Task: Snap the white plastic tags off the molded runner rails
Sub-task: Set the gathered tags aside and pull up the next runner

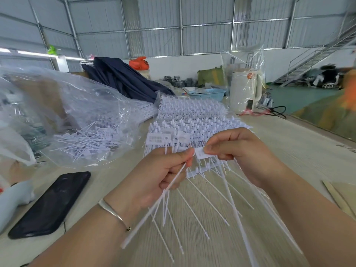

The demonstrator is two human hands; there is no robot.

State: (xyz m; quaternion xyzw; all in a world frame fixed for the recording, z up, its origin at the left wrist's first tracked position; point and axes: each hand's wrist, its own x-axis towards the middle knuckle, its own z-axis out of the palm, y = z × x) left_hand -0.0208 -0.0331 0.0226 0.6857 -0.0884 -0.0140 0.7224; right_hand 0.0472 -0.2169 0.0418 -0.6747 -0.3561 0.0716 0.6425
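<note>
My left hand (163, 174) grips a bunch of loose white tags by their heads, and their long thin tails (165, 205) fan down toward me. My right hand (242, 151) pinches a white tag head (201, 154) between thumb and forefinger. That tag sits on a runner rail (200, 171) held just above the table, its tails (231, 199) spreading down and to the right. The two hands almost touch at the fingertips. Behind them lies a stack of full white runner rails (192, 116) with several rows of tags.
A clear plastic bag (77, 120) at the left holds several loose snapped tags. A black phone (52, 203) lies at the lower left on the pale wooden table (289, 151). Farther back are dark cloth (123, 78), a blue basket (208, 93) and a wrapped white appliance (244, 89).
</note>
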